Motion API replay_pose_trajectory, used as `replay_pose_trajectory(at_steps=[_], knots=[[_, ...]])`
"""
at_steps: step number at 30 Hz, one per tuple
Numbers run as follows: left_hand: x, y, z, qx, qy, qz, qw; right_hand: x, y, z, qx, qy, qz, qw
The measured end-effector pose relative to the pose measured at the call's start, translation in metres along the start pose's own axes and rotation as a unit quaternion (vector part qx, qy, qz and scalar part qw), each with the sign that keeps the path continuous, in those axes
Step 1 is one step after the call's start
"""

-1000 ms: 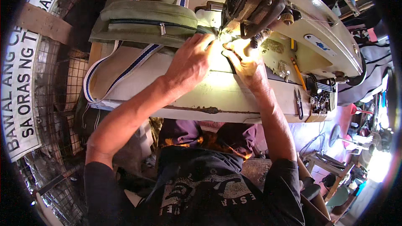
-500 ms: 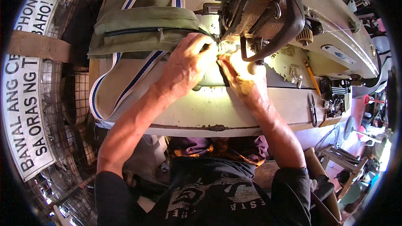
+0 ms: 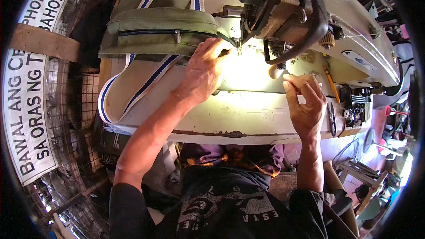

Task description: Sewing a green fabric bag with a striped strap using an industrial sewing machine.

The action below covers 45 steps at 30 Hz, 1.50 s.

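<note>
My left hand (image 3: 203,71) rests at the right end of an olive-green fabric bag (image 3: 155,17), close to the sewing machine's needle area (image 3: 240,43). Its fingers are curled together, and what lies between them is hidden. A dark zipper with a metal pull (image 3: 178,36) runs across the bag toward these fingers. Away to the right, my right hand (image 3: 307,102) is raised over the bed's front part, thumb and forefinger pinched; anything in the pinch is too small to make out. White-and-blue striped straps (image 3: 152,77) loop from the bag across the table.
The sewing machine head (image 3: 283,17) stands over the lit bed, with a curved dark bar in front. To the right lie a yellow pencil (image 3: 331,83), thread snips (image 3: 331,118) and a bobbin winder (image 3: 354,114). A wire mesh with a lettered sign (image 3: 28,115) borders the left.
My right hand has moved from beside the needle out to the right, and the dark strip by its fingers no longer shows there. My left hand stays near the bag's end.
</note>
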<state>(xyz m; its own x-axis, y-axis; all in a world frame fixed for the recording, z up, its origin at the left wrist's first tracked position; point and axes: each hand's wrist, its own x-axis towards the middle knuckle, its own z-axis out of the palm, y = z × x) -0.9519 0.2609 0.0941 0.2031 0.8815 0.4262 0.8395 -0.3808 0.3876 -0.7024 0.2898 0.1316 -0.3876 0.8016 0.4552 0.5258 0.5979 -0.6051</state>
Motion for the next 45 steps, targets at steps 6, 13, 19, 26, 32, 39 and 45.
replay_pose_trajectory(at_steps=[6,13,19,26,32,39,45], knots=[[0.002,0.006,-0.002,0.0,0.01,0.003,1.0,0.016,0.008,0.04,-0.08,-0.163,-0.179,0.967],[-0.003,0.008,-0.003,-0.015,0.037,0.034,0.999,0.017,0.01,0.058,-0.068,-0.125,-0.19,0.972],[-0.002,0.009,-0.004,-0.022,0.023,0.044,0.998,0.017,0.004,0.059,-0.085,-0.122,-0.149,0.978],[-0.002,0.01,-0.002,-0.031,0.019,0.021,0.999,0.015,0.001,0.057,-0.125,-0.105,-0.209,0.964],[-0.002,0.011,0.002,-0.002,0.062,0.041,0.997,0.015,0.002,0.059,-0.107,-0.077,-0.197,0.971],[-0.002,0.008,0.003,-0.014,0.059,0.038,0.997,0.017,0.006,0.06,-0.088,-0.078,-0.203,0.972],[-0.004,0.007,0.003,-0.034,0.063,0.042,0.997,0.007,0.003,0.044,-0.092,-0.141,-0.191,0.967]])
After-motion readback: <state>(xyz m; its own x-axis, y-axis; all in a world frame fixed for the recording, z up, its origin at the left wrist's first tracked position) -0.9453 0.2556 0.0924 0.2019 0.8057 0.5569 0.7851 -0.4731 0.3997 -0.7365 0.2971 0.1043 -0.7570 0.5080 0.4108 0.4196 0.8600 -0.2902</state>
